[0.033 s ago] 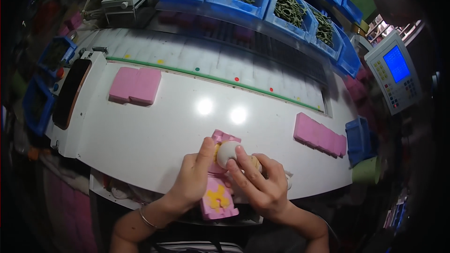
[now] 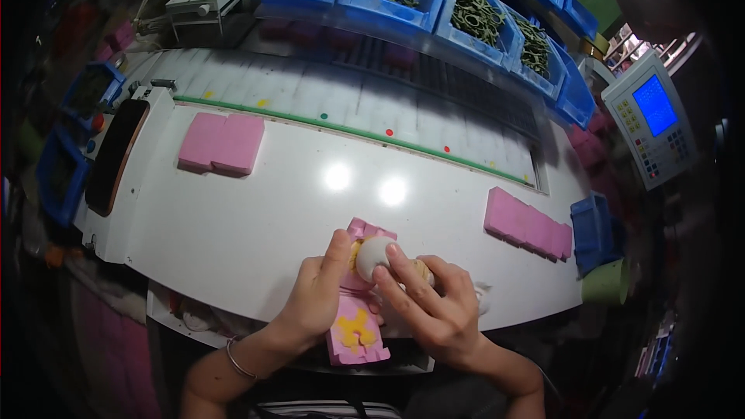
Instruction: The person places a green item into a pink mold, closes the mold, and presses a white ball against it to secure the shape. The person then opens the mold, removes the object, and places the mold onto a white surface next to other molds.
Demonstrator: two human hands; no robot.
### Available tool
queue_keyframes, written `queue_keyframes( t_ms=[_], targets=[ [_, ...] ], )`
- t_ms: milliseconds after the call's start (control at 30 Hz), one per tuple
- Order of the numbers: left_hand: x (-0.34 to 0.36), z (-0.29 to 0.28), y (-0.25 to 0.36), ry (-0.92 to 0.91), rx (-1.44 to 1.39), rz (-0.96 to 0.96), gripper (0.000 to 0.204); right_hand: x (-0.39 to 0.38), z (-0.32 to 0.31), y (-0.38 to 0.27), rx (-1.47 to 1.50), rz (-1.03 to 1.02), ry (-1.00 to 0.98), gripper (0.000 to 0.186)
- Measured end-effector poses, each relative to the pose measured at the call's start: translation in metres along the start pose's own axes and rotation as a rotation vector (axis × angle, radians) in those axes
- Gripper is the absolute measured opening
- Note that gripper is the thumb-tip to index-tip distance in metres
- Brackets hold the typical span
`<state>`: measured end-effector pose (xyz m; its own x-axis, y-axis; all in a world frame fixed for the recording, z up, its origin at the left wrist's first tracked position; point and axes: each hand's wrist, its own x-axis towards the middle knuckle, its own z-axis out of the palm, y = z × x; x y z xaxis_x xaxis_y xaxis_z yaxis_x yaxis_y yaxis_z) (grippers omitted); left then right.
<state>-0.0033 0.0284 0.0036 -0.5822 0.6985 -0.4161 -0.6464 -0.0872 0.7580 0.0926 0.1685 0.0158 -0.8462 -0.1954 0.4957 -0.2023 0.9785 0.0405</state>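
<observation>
White table (image 2: 233, 225) below, right hand (image 2: 431, 302) grips domed tool (image 2: 374, 256).

Pink blk (image 2: 348, 348) w/ yel patch (image 2: 355, 332), blue bins (image 2: 388, 12)

Differs only slightly from the earlier view: shows the yellow-marked lower pink block (image 2: 357, 327) shifted a touch leftward, toward the left hand (image 2: 310, 295), and reveals more of the white crumpled piece (image 2: 483, 299) just beside the right hand (image 2: 431, 314).

At the counter's (image 2: 233, 248) near edge, the left hand (image 2: 312, 295) has its thumb (image 2: 337, 256) up; the right hand (image 2: 436, 309) bends its fingers (image 2: 411, 278).
</observation>
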Motion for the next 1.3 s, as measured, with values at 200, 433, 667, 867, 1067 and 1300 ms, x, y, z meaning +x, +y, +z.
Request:
queue_keyframes(
  t_ms=[200,433,667,867,1067,1300],
  targets=[
    [0.004,0.012,0.001,0.011,-0.046,-0.01,0.058,0.004,-0.002,-0.007,-0.05,0.047,-0.01,0.039],
    [0.007,-0.006,-0.011,-0.042,0.141,0.457,0.055,0.004,-0.024,0.003,0.372,0.18,-0.051,0.054],
    [0.018,-0.008,-0.012,-0.014,0.249,0.639,0.058,-0.006,-0.021,-0.02,0.491,0.156,-0.327,0.063],
    [0.019,-0.008,-0.008,0.052,0.17,0.702,0.06,0.001,-0.029,-0.028,0.56,0.087,-0.346,0.062],
    [0.014,-0.012,-0.013,0.034,0.28,0.718,0.062,-0.004,-0.02,-0.018,0.611,0.219,-0.205,0.067],
    [0.021,-0.023,-0.016,0.046,0.207,0.531,0.058,-0.004,-0.018,0.004,0.472,0.261,-0.454,0.074]
  ],
)
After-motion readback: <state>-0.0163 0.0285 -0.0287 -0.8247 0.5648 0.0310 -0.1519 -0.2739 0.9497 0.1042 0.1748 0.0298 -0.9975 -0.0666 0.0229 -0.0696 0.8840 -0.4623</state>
